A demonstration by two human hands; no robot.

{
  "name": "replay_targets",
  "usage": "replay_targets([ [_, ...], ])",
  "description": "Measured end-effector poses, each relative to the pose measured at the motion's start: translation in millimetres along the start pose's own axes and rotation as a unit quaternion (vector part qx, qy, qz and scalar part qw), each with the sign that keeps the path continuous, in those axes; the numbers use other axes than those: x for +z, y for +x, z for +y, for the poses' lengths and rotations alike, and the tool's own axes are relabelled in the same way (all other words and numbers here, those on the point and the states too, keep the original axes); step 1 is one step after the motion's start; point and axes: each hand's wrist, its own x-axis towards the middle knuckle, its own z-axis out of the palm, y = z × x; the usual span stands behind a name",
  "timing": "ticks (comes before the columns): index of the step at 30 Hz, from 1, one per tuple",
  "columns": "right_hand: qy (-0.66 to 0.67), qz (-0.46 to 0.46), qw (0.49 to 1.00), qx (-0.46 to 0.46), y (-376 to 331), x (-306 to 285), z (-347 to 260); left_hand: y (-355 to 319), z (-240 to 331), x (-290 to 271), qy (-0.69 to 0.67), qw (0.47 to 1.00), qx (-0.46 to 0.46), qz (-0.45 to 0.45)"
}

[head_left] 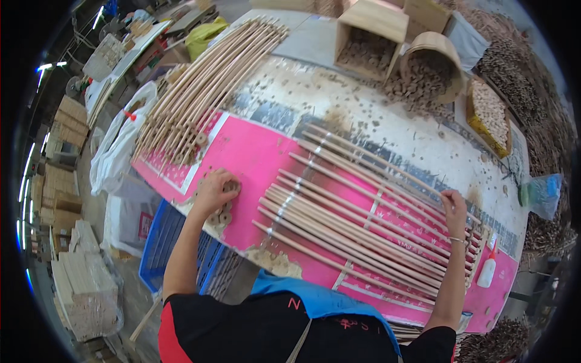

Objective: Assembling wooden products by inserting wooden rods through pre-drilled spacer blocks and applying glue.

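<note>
My left hand [215,189] rests on a small heap of round wooden rings [220,215] at the near left edge of the pink sheet [254,157], fingers curled over some of them. My right hand [454,209] presses its fingers on the far ends of several long wooden rods [357,224] laid side by side across the pink sheet. Whether either hand grips a piece is unclear. A white glue bottle with a red tip [488,270] stands just right of my right forearm.
A second bundle of curved rods with rings on their ends [206,85] lies at the table's far left. Wooden boxes [369,36] and a tipped bucket [433,63] spill rings at the back. A yellow tray of pieces [489,115] sits far right. A blue crate [163,242] is below the table.
</note>
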Motion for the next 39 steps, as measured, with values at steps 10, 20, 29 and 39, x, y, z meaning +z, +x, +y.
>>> replay_targets([
  [10,0.008,0.026,1.0,-0.003,-2.2,-0.3,-28.5,95.6,27.0,39.7,-0.001,0.986,0.091,0.139],
  [20,0.013,0.02,1.0,-0.012,-4.0,6.2,-57.3,153.0,66.0,54.0,-0.63,0.773,-0.052,0.057],
  [29,0.016,0.018,0.999,-0.028,-7.7,12.6,-49.9,156.5,58.6,58.2,-0.655,0.752,-0.076,0.012],
  [39,0.028,0.012,0.999,-0.043,4.0,15.9,-72.9,157.5,79.9,70.8,-0.654,0.751,-0.083,-0.032],
])
